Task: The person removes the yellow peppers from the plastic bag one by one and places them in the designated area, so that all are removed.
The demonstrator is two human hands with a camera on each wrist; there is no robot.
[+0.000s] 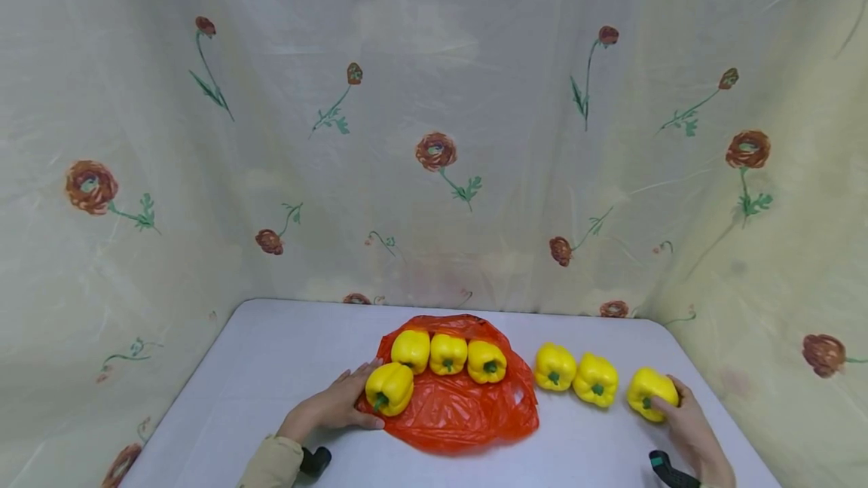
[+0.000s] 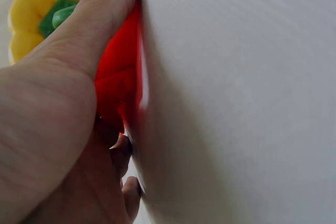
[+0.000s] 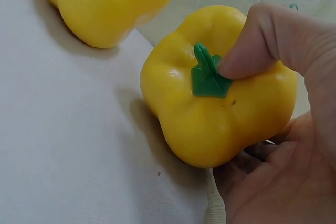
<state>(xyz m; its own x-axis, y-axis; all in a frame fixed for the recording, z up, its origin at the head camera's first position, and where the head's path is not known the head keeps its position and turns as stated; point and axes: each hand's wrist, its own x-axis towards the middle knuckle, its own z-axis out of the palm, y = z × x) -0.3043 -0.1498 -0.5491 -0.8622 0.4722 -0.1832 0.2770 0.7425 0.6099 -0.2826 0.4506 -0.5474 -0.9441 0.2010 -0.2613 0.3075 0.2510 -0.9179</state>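
Observation:
On the right of the table, my right hand (image 1: 690,424) grips a yellow bell pepper (image 3: 178,108). Its thumb presses beside the green stem, and the other fingers reach behind the pepper, partly hidden. My left hand (image 1: 346,400) rests with spread fingers at the left edge of a red plastic bag (image 1: 468,416). Right beside that hand, another bell pepper (image 1: 389,388) sits on the bag. Along the bag's far side stand three more peppers in a row, among them the middle pepper (image 1: 448,354).
Two yellow peppers, one (image 1: 554,367) near the bag and another (image 1: 596,381) beside it, stand between the bag and my right hand. The white table (image 1: 291,337) meets a flower-patterned curtain (image 1: 502,247) at the back and sides.

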